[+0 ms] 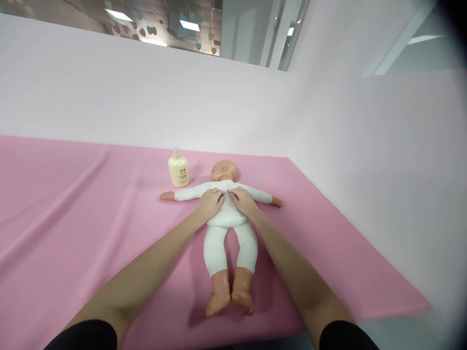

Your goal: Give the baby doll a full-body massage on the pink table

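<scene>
A baby doll (pixel 229 214) in white clothes lies stretched out on a pink surface, feet towards me, arms spread wide and head turned to the left. My left hand (pixel 211 203) rests on the left side of its torso, fingers curled and pinching the white top (pixel 228 218) near the middle. From the other side my right hand (pixel 243 201) meets it, its fingers likewise bent onto the cloth at the centre. Both sets of fingertips almost touch, and they partly hide the fabric between them.
Left of the doll's head stands a pale yellow lotion bottle (pixel 178 170). Pink padded covering (pixel 91 209) spreads under everything, with creases at left. White walls (pixel 146 97) rise behind and at right; a window opening sits above the back wall.
</scene>
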The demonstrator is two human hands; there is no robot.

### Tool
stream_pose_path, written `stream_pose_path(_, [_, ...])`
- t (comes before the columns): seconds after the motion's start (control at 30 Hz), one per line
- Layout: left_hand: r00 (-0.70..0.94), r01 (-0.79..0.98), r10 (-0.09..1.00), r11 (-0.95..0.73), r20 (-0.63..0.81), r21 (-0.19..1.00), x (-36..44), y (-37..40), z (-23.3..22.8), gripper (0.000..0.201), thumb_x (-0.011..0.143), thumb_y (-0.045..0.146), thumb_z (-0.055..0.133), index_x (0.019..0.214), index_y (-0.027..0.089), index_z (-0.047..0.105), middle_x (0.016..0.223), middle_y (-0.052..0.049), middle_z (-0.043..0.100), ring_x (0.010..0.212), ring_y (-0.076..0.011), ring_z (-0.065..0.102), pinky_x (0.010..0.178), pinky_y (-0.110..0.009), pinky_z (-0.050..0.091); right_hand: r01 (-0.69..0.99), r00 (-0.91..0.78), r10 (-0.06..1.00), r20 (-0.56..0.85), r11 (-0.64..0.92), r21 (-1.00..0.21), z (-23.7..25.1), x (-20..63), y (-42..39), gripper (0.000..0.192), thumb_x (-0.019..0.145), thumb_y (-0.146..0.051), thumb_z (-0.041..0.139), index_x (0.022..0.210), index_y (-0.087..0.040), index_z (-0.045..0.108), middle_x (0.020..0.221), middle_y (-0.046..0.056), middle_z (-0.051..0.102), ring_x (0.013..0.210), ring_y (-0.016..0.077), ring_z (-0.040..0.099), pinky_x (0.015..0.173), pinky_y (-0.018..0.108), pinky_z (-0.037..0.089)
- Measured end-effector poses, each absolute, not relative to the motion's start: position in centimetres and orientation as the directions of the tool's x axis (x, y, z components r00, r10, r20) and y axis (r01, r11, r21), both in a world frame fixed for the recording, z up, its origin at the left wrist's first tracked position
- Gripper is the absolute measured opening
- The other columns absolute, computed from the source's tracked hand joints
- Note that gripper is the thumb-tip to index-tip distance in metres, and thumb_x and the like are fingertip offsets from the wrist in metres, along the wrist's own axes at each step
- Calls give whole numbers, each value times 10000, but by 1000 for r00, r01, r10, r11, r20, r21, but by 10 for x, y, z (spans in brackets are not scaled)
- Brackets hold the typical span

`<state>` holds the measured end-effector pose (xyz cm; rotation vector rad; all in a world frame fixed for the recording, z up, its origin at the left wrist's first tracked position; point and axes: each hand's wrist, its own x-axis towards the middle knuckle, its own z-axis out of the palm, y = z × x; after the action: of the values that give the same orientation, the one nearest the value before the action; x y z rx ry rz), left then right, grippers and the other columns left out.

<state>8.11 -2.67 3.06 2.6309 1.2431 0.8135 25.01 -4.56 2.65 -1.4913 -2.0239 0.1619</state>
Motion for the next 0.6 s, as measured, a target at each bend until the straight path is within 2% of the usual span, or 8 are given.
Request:
stream_pose_path(0.07, [517,702,741,-653,428,284,81,-28,31,268,905,244,415,988,162,656,1022,-82,621,954,-228,524,881,-381,425,838,-177,887,427,364,-407,25,250,-46,271,887,-153,437,1045,-168,656,994,78,606,960,172,527,912,312,410])
stream_pose_path(0.17, [508,705,721,-662,471,252,81,-30,31,275,901,248,420,967,174,676,1161,-77,585,1044,-251,486,915,-402,415,859,-180,855,487,378,-346,23,251,-46,263,875,-158,461,1011,-189,683,1087,92,565,1018,200,490,944,345,395])
stream_pose_path(0.27, [505,694,711,-671,490,260,80,-29,30,259,889,239,433,969,183,673,1278,-58,541,1120,-260,454,964,-416,390,840,-192,842,503,406,-359,21,253,-44,261,861,-132,458,989,-189,679,1154,85,555,1077,202,479,986,352,369])
stream_pose_path(0.4, [500,678,723,-669,477,305,80,-26,28,240,887,243,435,1000,186,638,1267,-37,567,1109,-251,470,974,-412,386,788,-206,839,503,447,-423,18,256,-40,246,859,-130,442,1015,-170,628,1058,62,619,1053,179,516,986,333,368])
stream_pose_path(0.6, [492,670,746,-654,449,352,79,-25,26,275,883,243,436,1112,176,573,1207,-41,606,1079,-250,485,961,-403,387,803,-146,874,464,378,-460,16,257,-39,365,864,-162,415,1215,-148,516,1200,89,575,1131,190,485,1018,344,342])
